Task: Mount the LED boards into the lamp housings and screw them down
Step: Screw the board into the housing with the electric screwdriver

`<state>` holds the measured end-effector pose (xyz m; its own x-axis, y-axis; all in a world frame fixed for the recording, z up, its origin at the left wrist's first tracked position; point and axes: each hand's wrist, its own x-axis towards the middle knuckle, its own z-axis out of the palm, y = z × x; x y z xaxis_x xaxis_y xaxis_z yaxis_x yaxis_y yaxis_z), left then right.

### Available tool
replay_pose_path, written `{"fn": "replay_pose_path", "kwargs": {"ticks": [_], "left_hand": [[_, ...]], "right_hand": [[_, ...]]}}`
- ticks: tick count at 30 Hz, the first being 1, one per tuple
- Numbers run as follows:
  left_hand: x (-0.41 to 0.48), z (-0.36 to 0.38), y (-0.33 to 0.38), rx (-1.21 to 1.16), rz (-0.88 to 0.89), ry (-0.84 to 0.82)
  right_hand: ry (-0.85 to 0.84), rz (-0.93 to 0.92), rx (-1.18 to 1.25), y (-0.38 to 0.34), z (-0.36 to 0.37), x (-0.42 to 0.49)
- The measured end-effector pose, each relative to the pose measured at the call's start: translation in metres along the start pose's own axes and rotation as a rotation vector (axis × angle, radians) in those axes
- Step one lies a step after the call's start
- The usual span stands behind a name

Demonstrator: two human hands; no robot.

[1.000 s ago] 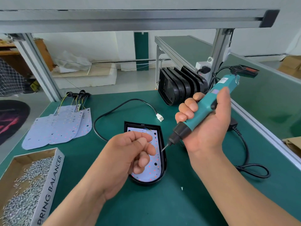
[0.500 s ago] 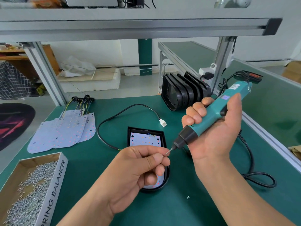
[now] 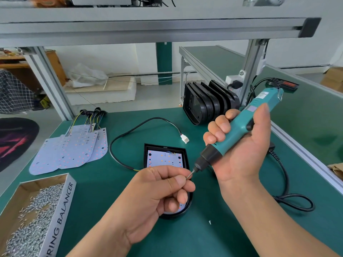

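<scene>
A black lamp housing [image 3: 186, 158] lies flat in the middle of the green bench with a white LED board [image 3: 163, 158] seated in it. My left hand [image 3: 157, 190] hovers over its lower half and pinches a small screw [image 3: 187, 176] between thumb and forefinger, right at the screwdriver's bit. My right hand [image 3: 239, 145] grips a teal electric screwdriver [image 3: 239, 128], tilted down to the left over the housing's right edge. A black cable with a white plug [image 3: 185, 139] runs from the housing.
Several spare LED boards [image 3: 70, 149] with wires lie at the left. A cardboard box of screws [image 3: 31, 212] sits at the front left. Several black housings [image 3: 206, 102] stand stacked at the back. One loose screw [image 3: 210, 222] lies near the front. The screwdriver's cord [image 3: 289, 197] loops at the right.
My left hand rose from a loose curl over the board and brought a screw up to the bit. My right hand held the screwdriver nearly still. The camera tilted slightly.
</scene>
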<state>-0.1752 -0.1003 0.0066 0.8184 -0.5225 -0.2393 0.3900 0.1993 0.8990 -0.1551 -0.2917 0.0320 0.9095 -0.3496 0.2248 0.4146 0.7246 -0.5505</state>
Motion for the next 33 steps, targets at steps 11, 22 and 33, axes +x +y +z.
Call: {"fn": "replay_pose_path", "kwargs": {"ticks": [11, 22, 33], "left_hand": [[0.0015, -0.0013, -0.0032, 0.077, 0.057, 0.018], [0.0011, 0.0006, -0.0058, 0.2, 0.155, 0.025], [-0.0007, 0.0053, -0.0037, 0.435, 0.214, 0.022]], "right_hand": [[0.022, -0.031, -0.016, 0.0019, 0.0007, -0.0008], [0.044, -0.029, -0.029, 0.0045, 0.0038, -0.0026], [-0.035, 0.042, -0.017, 0.0003, 0.0015, 0.0009]]}}
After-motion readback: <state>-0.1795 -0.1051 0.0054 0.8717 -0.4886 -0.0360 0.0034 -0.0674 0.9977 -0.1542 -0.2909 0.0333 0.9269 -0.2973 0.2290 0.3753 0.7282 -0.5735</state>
